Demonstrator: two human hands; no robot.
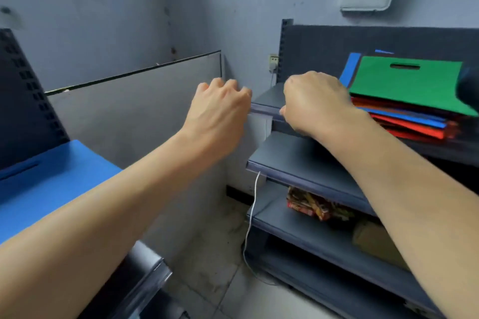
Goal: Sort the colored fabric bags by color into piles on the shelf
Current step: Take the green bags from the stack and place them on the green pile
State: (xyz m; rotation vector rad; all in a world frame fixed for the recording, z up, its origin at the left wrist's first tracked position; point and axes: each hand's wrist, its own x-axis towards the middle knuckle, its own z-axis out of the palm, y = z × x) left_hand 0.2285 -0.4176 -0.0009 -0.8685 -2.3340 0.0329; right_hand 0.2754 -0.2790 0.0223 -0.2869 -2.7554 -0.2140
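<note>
**Desk:** What are the fingers doing?

**Operator:** On my feed both sets are curled under, with the backs of the hands to the camera. The left hand (220, 109) sits at centre frame, its fingers (230, 87) folded down. I see nothing in them, but the tips are hidden, so I cannot tell if they hold anything. The right hand (316, 103) is curled the same way, with its thumb low against the clear rail (264, 109) along the front of the top shelf (269, 96). Whether it grips the rail or only touches it, I cannot tell.

**Desk:** And the bags?

**Operator:** The stack of bags (404, 122) lies on that top shelf, right of centre, directly to the right of the right hand's knuckles. A green bag (404, 83) is on top, over mixed red, orange and blue edges. Its long side runs left to right across the frame, with the handle slot toward the back panel.

**Desk:** Which hand goes?

**Operator:** The right, I judge. It is just beside the stack's near-left corner, and it stands between the left hand and the stack. A blue bag (51, 176) lies flat at the frame's left edge, well apart, so I expect the blues to go across that way.
</note>
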